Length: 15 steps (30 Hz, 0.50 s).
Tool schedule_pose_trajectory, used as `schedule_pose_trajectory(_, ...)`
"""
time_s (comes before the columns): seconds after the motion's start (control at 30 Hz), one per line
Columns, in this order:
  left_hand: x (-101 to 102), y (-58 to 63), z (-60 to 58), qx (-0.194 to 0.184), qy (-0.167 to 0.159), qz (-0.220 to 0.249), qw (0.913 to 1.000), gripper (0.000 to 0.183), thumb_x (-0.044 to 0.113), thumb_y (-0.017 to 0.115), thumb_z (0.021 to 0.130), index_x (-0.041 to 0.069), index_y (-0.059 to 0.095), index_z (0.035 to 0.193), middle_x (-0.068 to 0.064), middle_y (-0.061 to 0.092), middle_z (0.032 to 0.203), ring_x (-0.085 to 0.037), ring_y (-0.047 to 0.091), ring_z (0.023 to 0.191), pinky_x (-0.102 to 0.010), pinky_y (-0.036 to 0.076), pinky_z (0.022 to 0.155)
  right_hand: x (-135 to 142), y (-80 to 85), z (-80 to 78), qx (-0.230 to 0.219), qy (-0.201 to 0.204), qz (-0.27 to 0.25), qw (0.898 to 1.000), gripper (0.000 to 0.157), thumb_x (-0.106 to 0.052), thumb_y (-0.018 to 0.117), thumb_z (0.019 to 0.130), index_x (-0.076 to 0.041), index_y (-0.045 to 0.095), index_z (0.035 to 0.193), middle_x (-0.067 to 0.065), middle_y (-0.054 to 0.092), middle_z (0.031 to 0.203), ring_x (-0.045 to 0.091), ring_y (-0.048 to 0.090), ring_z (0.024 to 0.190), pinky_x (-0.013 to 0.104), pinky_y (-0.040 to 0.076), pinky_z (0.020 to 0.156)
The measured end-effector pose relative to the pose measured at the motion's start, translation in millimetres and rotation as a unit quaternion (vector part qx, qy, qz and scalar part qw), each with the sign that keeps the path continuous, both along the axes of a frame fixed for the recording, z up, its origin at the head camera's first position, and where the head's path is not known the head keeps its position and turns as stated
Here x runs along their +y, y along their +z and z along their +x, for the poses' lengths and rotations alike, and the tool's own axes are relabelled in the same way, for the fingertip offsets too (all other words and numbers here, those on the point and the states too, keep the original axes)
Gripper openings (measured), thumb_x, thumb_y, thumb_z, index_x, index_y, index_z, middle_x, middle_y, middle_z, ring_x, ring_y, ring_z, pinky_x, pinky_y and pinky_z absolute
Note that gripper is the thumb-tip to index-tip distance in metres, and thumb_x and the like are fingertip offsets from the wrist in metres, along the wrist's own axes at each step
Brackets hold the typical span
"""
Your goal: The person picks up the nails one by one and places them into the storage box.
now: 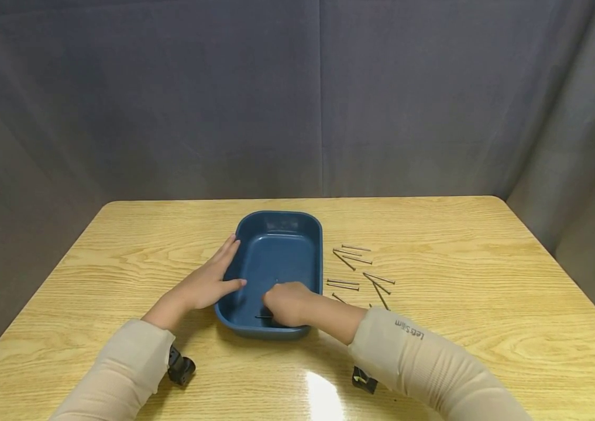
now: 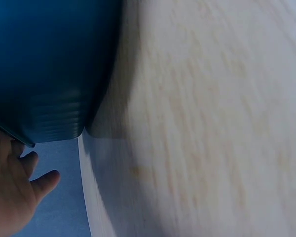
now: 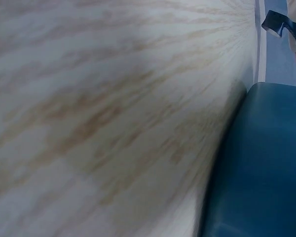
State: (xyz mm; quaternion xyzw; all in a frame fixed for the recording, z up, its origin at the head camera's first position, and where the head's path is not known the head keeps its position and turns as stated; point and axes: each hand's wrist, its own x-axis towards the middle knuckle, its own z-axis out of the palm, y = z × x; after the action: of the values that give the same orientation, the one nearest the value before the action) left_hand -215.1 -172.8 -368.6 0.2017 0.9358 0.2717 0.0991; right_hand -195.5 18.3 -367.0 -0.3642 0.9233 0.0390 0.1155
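A deep blue rectangular tray (image 1: pixel 280 217) stands on the table. My left hand (image 1: pixel 207 285) rests at its left rim, fingers stretched along the edge and thumb reaching over the inside. The left wrist view shows the hand (image 2: pixel 12 190) beside the tray's wall (image 2: pixel 54 74). Inside the near right part of the tray, my right hand (image 1: pixel 289 303) is low with its fingers curled. A dark nail (image 1: pixel 262 317) pokes out from beneath that hand, the rest of it hidden by the fingers. The right wrist view shows only the tray's outer side (image 3: pixel 264 163), not the hand.
Several loose long nails (image 1: pixel 356 262) lie in scattered groups to the right of the tray, some partly behind the right forearm. The wooden table (image 1: pixel 460 251) ends at a grey curtain (image 1: pixel 213 105). Black wrist cameras (image 1: pixel 180 367) hang under both sleeves.
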Motion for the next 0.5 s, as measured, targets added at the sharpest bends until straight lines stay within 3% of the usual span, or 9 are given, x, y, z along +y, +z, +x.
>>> schedule_pose_trajectory(0.5,-0.6,-1.0,-0.1,0.005,0.002,0.001,1.0000,0.079,0.031,0.052,0.091,0.005,0.004,0.147,-0.009,-0.005,0.154,-0.034,0.007,0.139,-0.055,0.021,0.106,0.1,0.9,0.6,-0.006,-0.004,-0.004,1.000,0.005,-0.012,0.064,0.079,-0.013,0.062,0.074,0.002,0.067,0.083,0.014,0.062,0.073,0.033,0.051,0.057)
